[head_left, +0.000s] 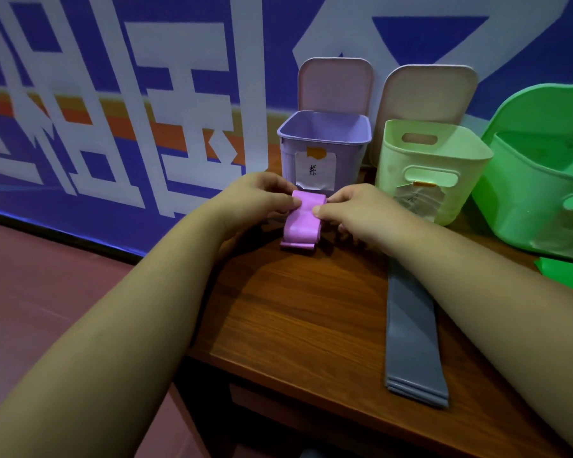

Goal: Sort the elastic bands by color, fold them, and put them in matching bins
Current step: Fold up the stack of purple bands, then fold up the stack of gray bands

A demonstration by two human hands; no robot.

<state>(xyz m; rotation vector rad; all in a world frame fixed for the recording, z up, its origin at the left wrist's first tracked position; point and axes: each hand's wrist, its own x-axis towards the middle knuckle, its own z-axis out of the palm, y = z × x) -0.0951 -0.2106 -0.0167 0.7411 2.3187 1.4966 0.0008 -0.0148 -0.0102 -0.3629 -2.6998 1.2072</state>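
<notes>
The purple band (pixel 301 223) is folded over on itself and held up at its top edge just in front of the purple bin (pixel 351 157), while its lower fold rests on the table (pixel 295 309). The left hand (pixel 258 196) pinches the band's top left corner with thumb and curled fingers, and the right hand (pixel 361 213) pinches the top right corner in the same way, so both grips are narrow and closed on the band. The purple bin stands open, with a paper label (pixel 315 170) taped to its front and a pink lid (pixel 334 84) upright behind it against the wall (pixel 113 110). Just to its right is a pale green bin (pixel 394 166), also labelled, with a second lid (pixel 424 94) leaning behind it. A bright green bin (pixel 526 209) stands further right. A stack of grey bands (pixel 411 332) lies flat and lengthwise on the table, its far end passing under the right forearm. A green band (pixel 563 272) shows at the right edge, near the bright green bin. Reddish floor (pixel 30 276) lies to the table's left.
</notes>
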